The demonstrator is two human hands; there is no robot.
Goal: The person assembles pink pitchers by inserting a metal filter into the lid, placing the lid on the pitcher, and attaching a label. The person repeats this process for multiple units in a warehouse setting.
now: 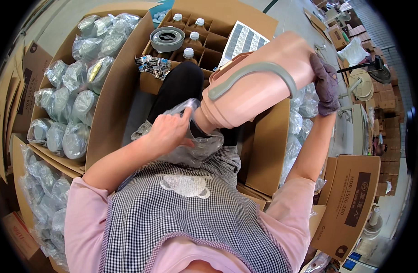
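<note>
A large pink insulated jug (263, 84) with a grey curved handle (254, 75) lies tilted above my lap, its narrower end low on the left. My right hand (326, 84), in a purple-grey glove, grips its wide end at the upper right. My bare left hand (169, 131) pinches the edge of a clear plastic bag (191, 150). The bag hangs around the jug's narrow end, and that end is partly inside it. A dark opening or part shows there, half hidden by the film.
Left stands a carton (111, 91) of bagged items, with more bagged items (47, 191) below. Ahead, a divided box (213, 45) holds white-capped bottles, a grey ring-shaped part (167, 38), metal clips (154, 66) and a label sheet (243, 43). An open carton (268, 150) stands right of my legs.
</note>
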